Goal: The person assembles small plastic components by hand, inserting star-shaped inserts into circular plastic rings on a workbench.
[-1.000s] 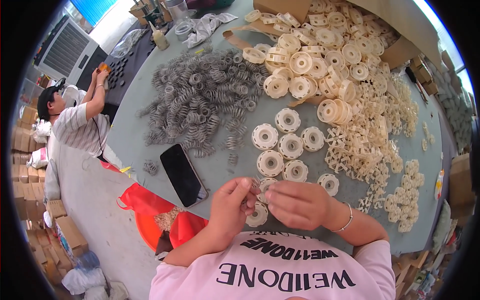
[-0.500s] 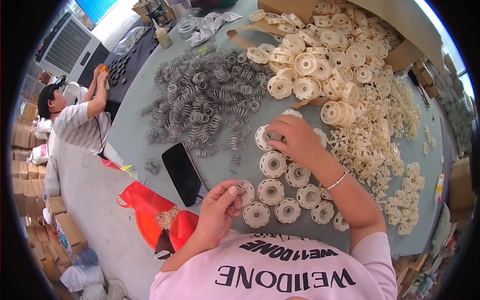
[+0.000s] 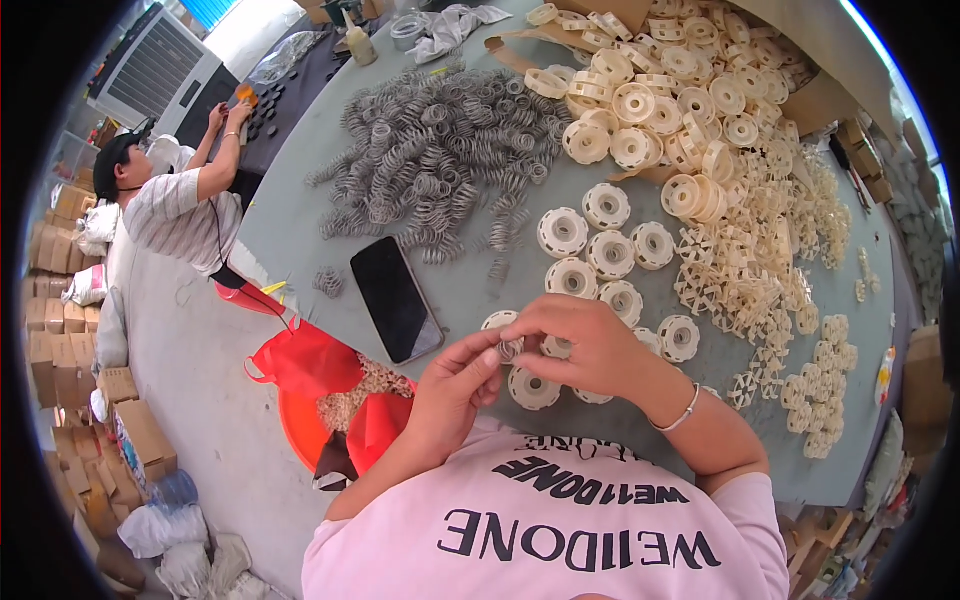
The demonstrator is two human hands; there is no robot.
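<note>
My left hand (image 3: 462,385) pinches a small grey coil spring (image 3: 510,350) between thumb and fingertips, low over the near part of the table. My right hand (image 3: 585,345) meets it there, its closed fingertips on the same spring. Beneath and beyond both hands, round cream plastic wheels (image 3: 612,254) lie flat in rows; several show a spring set in the middle hole. My right hand and wrist cover some of the nearer wheels. Farther off to the left spreads a heap of loose coil springs (image 3: 430,150).
A black phone (image 3: 396,300) lies left of the wheels. At the far right are piled cream wheels (image 3: 690,100), small cream clip-like parts (image 3: 740,250) and grouped small parts (image 3: 822,385). Below the table's left edge stands an orange tub (image 3: 300,425) with red cloth. Another person (image 3: 180,200) works at the left.
My right hand has come back from the far wheels to the spring at my left hand. My left hand keeps its pinch on the spring. The whole view has shifted slightly.
</note>
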